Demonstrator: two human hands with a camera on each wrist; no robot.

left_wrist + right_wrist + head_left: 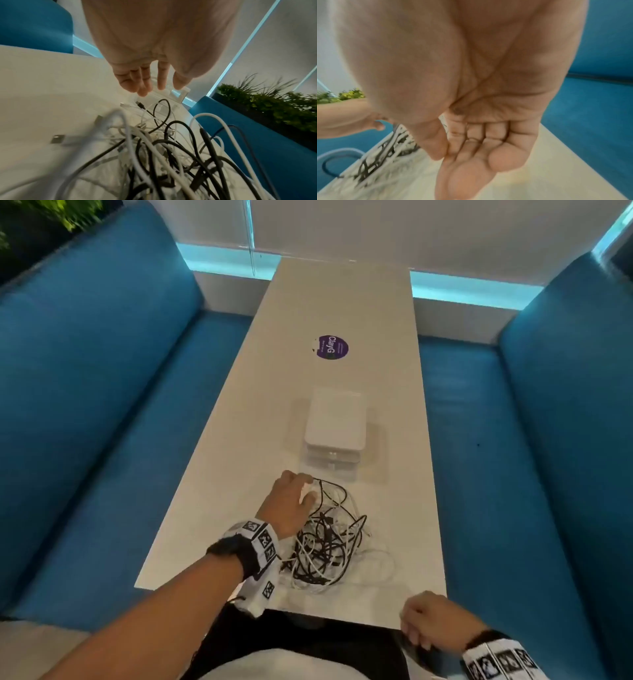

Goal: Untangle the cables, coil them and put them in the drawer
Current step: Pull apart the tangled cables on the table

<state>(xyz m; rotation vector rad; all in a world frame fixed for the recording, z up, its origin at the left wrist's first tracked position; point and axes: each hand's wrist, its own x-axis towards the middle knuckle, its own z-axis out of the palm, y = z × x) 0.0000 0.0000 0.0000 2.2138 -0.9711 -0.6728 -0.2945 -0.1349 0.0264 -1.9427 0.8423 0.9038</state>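
A tangle of black and white cables (329, 542) lies on the near part of the white table (342, 302). My left hand (294, 494) hovers over the heap's far left edge, by the cable plugs. In the left wrist view its fingers (145, 86) are straight and hold nothing, above the cables (163, 148). Just beyond the heap stands a small white drawer unit (334, 419), its drawers closed, also seen past my fingertips (178, 94). My right hand (421, 625) rests at the table's near right corner, loosely curled and empty (471, 155); the cables (382, 152) lie to its left.
A round purple sticker (331, 347) sits on the table past the drawer unit. Blue sofa benches flank the table on the left (85, 405) and right (548, 440). Green plants (274, 105) stand behind the left bench. A wall closes the far end.
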